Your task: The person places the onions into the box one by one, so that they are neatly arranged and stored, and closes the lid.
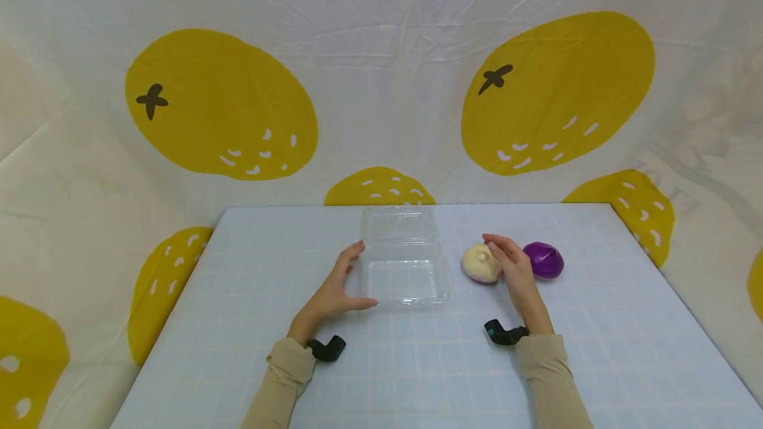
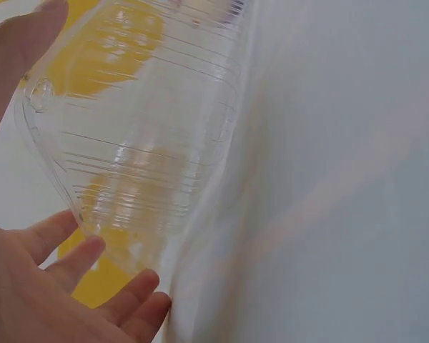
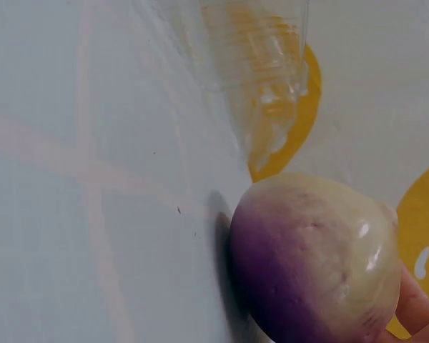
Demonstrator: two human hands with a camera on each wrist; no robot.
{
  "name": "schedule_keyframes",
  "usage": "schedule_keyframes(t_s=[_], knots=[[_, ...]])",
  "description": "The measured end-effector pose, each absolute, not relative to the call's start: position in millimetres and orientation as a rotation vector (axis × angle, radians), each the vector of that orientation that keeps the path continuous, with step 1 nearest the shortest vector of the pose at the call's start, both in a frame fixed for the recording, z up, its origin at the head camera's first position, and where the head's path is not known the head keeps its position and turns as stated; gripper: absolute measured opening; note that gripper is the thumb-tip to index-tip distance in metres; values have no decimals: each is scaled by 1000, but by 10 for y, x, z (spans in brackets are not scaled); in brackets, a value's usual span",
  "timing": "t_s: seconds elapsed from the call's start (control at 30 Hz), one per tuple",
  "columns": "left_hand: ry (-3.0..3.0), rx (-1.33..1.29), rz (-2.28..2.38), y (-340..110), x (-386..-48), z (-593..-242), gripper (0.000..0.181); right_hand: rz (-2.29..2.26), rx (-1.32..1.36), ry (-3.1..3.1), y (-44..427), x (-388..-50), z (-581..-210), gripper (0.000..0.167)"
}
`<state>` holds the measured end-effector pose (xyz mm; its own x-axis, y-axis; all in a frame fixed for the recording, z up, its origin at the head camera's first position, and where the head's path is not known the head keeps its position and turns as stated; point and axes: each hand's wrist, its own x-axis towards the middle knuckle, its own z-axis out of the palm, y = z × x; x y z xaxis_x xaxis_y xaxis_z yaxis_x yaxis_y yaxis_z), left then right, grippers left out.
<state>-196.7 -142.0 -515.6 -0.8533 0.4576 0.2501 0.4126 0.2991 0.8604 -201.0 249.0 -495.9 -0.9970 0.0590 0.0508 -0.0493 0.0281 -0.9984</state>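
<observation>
Clear plastic container (image 1: 408, 283), one: lid laid open toward the far edge of the table (image 1: 417, 376), base nearer me; both vegetables lie outside it.
Cream-and-purple turnip (image 3: 307, 257), one: on the table, right of the container, nearer the far edge than the near one.
Purple vegetable (image 1: 545, 261), one: farther right, toward the far right corner.
Left hand (image 1: 334, 288), one: thumb and fingers spread wide at the container's left side; contact I cannot confirm.
Right hand (image 1: 517, 270), one: fingers bent about the turnip's far and right sides; whether they grip it I cannot tell.
Step, as I judge it: taking hold of the turnip, container attended by the left.
Next move, in my view: a firm hold, then a lift clear of the container's rim.
</observation>
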Motion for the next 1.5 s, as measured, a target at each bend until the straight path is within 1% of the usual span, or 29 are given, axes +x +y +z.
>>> schedule_keyframes(t_s=[0.17,0.4,0.6,0.7,0.83,1.0,1.27,1.5], knots=[[2547,883,1635,-1429,-1965,-5195,109,2171,28,-2222,2508,-2003,-5012,53],[2705,955,1532,-1417,-1970,-5271,106,2082,32,-2384,2555,-1985,-5070,57],[2725,956,1516,-1419,-1953,-5273,105,2027,150,-2446,2595,-1975,-5101,68],[2758,1023,1507,-1422,-1965,-5282,103,2013,219,-2435,2605,-1976,-5106,74],[2827,1103,1469,-1418,-1985,-5287,105,2019,265,-2418,2596,-1982,-5104,78],[2902,1066,1341,-1424,-1972,-5276,109,2003,251,-2433,2582,-1982,-5103,78],[2994,1102,1206,-1430,-1962,-5233,104,1962,243,-2440,2576,-1989,-5111,77],[3043,1106,1114,-1432,-1963,-5239,104,1929,183,-2483,2578,-1978,-5112,77]])
